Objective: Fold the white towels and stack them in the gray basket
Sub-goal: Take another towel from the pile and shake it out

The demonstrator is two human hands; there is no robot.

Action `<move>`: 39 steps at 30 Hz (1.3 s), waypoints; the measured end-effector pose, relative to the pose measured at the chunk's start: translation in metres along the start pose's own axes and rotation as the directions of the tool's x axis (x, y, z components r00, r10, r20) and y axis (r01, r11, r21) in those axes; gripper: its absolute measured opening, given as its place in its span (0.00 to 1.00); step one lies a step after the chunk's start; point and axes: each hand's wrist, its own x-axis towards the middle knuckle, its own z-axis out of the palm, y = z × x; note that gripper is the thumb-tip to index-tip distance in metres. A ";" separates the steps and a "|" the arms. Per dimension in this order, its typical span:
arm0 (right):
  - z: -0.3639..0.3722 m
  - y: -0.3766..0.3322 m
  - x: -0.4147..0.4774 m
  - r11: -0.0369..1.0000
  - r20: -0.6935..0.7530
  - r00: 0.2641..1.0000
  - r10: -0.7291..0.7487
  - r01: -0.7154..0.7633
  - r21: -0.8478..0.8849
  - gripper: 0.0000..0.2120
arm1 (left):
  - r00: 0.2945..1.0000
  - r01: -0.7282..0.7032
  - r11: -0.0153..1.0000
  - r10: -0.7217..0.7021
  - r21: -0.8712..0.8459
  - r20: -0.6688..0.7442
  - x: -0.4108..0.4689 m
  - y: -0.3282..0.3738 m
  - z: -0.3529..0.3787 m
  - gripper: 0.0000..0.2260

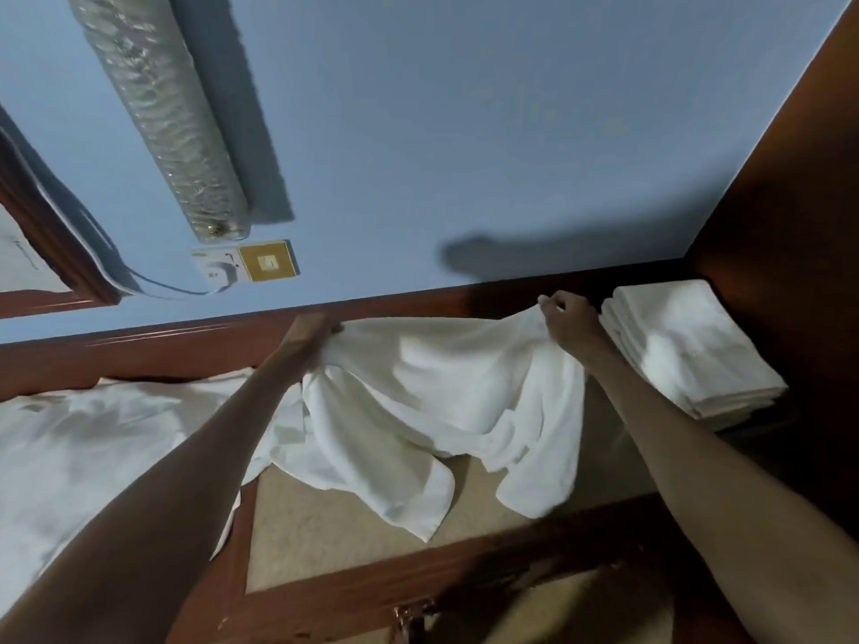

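The right hand (564, 323) pinches the top edge of a towel (441, 397), fingers curled on the cloth. The left hand (320, 332) is blurred; its fingers seem closed on the other top corner, partly buried in the fabric. The towel hangs slack between the two sets of fingers and spills below them toward the person. Its lower corners lie crumpled on the beige surface (325, 518). Just right of the right fingers, close but apart, a stack (683, 346) of folded white towels sits in the far corner. Right of the stack rises a dark wooden panel (790, 202) that closes that side. Left of and below the left fingers a loose pile (93, 439) of white cloth spreads out, its edge running under the left forearm and touching the held towel. Just beyond both sets of fingers runs a wooden ledge, then the blue wall (465, 132). On the wall, up and left of the left fingers, are a silver duct (162, 113) and a switch plate (267, 261). Below the fingers, the bare surface shows between the towel's hem and the wooden rim (418, 578) at the near edge.
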 end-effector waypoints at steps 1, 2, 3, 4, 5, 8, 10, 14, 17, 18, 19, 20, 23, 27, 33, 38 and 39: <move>0.005 0.005 0.002 1.000 0.030 1.000 0.002 -0.001 -0.027 0.19 | 1.000 0.020 1.000 -0.020 0.009 0.000 0.006 -0.010 0.002 0.08; 0.012 0.010 0.005 0.999 0.059 0.998 -0.002 0.005 -0.048 0.19 | 1.000 0.022 0.999 -0.022 0.037 0.000 0.010 -0.019 0.004 0.09; 0.019 0.014 0.009 0.998 0.086 0.996 -0.005 0.011 -0.064 0.17 | 1.000 -0.001 0.995 -0.002 0.104 0.027 0.019 -0.029 0.007 0.09; 0.027 0.017 0.012 0.996 0.109 0.994 -0.010 0.020 -0.088 0.16 | 0.997 -0.004 0.987 -0.009 0.161 0.083 0.026 -0.040 0.009 0.08; 0.034 0.018 0.016 0.991 0.136 0.990 -0.020 0.037 -0.125 0.14 | 0.993 -0.009 0.978 -0.016 0.209 0.118 0.039 -0.051 0.011 0.09; 0.057 0.021 0.029 0.960 0.222 0.975 -0.027 0.087 -0.265 0.12 | 0.996 0.042 0.966 -0.060 0.256 0.062 0.056 -0.073 0.020 0.09; 0.075 0.024 0.035 0.914 0.246 0.967 -0.060 0.153 -0.376 0.12 | 0.998 -0.011 0.923 0.031 0.384 -0.045 0.066 -0.085 0.028 0.06; 0.115 0.046 0.035 0.950 0.360 0.932 -0.031 0.140 -0.280 0.06 | 0.983 -0.186 0.857 0.162 0.481 0.091 0.075 -0.092 0.053 0.08; 0.133 0.077 0.017 0.944 0.526 0.851 0.006 0.169 -0.284 0.04 | 0.948 -0.292 0.838 0.187 0.461 0.259 0.067 -0.088 0.087 0.08; 0.136 0.086 0.010 0.942 0.572 0.820 0.025 0.173 -0.288 0.05 | 0.925 -0.340 0.830 0.210 0.443 0.316 0.064 -0.089 0.101 0.08; 0.140 0.098 0.005 0.939 0.616 0.787 0.042 0.180 -0.294 0.06 | 0.910 -0.362 0.831 0.216 0.423 0.354 0.063 -0.090 0.116 0.07; 0.144 0.108 0.000 0.934 0.651 0.756 0.066 0.184 -0.308 0.08 | 0.897 -0.366 0.829 0.192 0.423 0.398 0.062 -0.093 0.131 0.04; 0.156 0.135 -0.005 0.912 0.720 0.686 0.099 0.226 -0.341 0.15 | 0.854 -0.354 0.796 0.061 0.491 0.516 0.059 -0.106 0.176 0.03; 0.165 0.163 0.004 0.841 0.773 0.632 0.052 0.389 -0.375 0.16 | 0.809 -0.443 0.688 0.031 0.574 0.587 0.055 -0.125 0.230 0.16; 0.162 0.206 0.028 0.756 0.832 0.554 0.011 0.541 -0.370 0.19 | 0.869 -0.411 0.535 -0.013 0.738 0.494 0.047 -0.148 0.287 0.21; 0.155 0.229 0.045 0.773 0.847 0.529 -0.057 0.560 -0.298 0.13 | 0.937 -0.305 0.478 -0.007 0.824 0.350 0.039 -0.148 0.312 0.10; 0.153 0.229 0.047 0.806 0.851 0.521 -0.058 0.528 -0.268 0.15 | 0.944 -0.281 0.506 -0.005 0.815 0.329 0.039 -0.143 0.314 0.10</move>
